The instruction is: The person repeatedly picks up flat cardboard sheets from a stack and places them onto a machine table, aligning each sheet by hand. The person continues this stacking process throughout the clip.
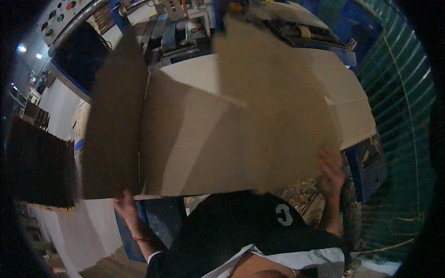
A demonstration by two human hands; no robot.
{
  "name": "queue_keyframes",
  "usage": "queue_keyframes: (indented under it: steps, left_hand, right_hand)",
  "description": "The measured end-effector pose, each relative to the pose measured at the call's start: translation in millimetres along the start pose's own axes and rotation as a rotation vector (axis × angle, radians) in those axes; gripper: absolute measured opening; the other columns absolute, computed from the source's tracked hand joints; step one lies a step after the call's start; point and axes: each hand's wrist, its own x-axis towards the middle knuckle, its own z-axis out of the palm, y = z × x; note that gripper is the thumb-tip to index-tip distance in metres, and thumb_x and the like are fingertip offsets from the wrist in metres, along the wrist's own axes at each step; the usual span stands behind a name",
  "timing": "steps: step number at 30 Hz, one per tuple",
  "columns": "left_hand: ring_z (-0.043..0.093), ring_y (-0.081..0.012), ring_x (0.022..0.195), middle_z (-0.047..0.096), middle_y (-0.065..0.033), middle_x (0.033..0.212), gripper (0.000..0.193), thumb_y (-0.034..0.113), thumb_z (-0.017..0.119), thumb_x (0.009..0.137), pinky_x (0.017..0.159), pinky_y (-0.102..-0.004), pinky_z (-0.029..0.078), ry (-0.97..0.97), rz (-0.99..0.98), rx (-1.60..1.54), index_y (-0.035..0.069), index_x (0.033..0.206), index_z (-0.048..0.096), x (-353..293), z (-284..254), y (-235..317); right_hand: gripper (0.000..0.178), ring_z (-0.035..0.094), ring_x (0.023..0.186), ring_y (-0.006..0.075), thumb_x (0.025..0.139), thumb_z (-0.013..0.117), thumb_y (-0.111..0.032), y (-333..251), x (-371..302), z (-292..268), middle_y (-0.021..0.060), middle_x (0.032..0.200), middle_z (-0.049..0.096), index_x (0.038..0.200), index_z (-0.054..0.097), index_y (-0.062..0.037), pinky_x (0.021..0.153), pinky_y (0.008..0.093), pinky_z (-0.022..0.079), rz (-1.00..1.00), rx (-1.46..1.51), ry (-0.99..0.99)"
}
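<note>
A large brown cardboard sheet (194, 139) spans the space in front of me, creased into panels. Its left panel (113, 125) is dark and angled up along a crease, and the right panel (282, 102) is smeared by motion. At the lower left edge, close to the crease, my left hand (126, 206) is closed on the sheet. My right hand (331, 173), somewhat blurred, grips the right panel near its lower right corner. Beyond and partly under it lies a paler cardboard sheet (354, 106), mostly hidden.
A machine with rollers (308, 34) and blue sides stands ahead. A control panel (60, 14) with buttons is at the upper left. Green corrugated sheeting (403, 106) walls the right side. Stacked cardboard (39, 162) stands at the left, and scraps (301, 201) lie below the sheet.
</note>
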Motion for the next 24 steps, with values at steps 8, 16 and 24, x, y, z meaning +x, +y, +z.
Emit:
queue_keyframes:
  steps: [8, 16, 24]
  left_hand:
    - [0.040, -0.0296, 0.126, 0.045, -0.0106, 0.133, 0.044, 0.006, 0.052, 0.078, 0.104, -0.0437, 0.029, -0.980, 0.605, 0.855, 0.012, 0.122, 0.055, -1.2, 99.5, 63.2]
    - [0.037, -0.0298, 0.127, 0.041, -0.0106, 0.137, 0.044, 0.012, 0.043, 0.083, 0.106, -0.0452, 0.026, -0.897, 0.697, 0.866, 0.013, 0.127, 0.050, 24.3, 111.7, 40.2]
    - [0.040, -0.0321, 0.122, 0.039, -0.0161, 0.134, 0.062, -0.001, 0.058, 0.074, 0.103, -0.0395, 0.032, -0.761, 0.694, 0.639, 0.011, 0.133, 0.042, 81.6, 167.0, 22.1]
  right_hand:
    - [0.041, 0.046, 0.120, 0.0264, 0.067, 0.067, -0.007, 13.3, 20.5, 23.9, 0.0033, 0.124, 0.055, 0.106, 0.063, -0.0181, 0.101, 0.0446, 0.033, -0.278, -0.133, -0.374]
    - [0.040, 0.036, 0.127, 0.0282, 0.077, 0.065, -0.023, 48.0, 66.9, 42.6, 0.0072, 0.131, 0.047, 0.115, 0.059, -0.0175, 0.104, 0.0449, 0.029, -0.266, -0.055, -0.527]
    - [0.055, 0.032, 0.127, 0.0329, 0.078, 0.059, -0.044, 90.6, 156.7, 80.5, 0.0107, 0.138, 0.039, 0.126, 0.052, -0.0189, 0.105, 0.0458, 0.024, -0.283, -0.199, -0.600]
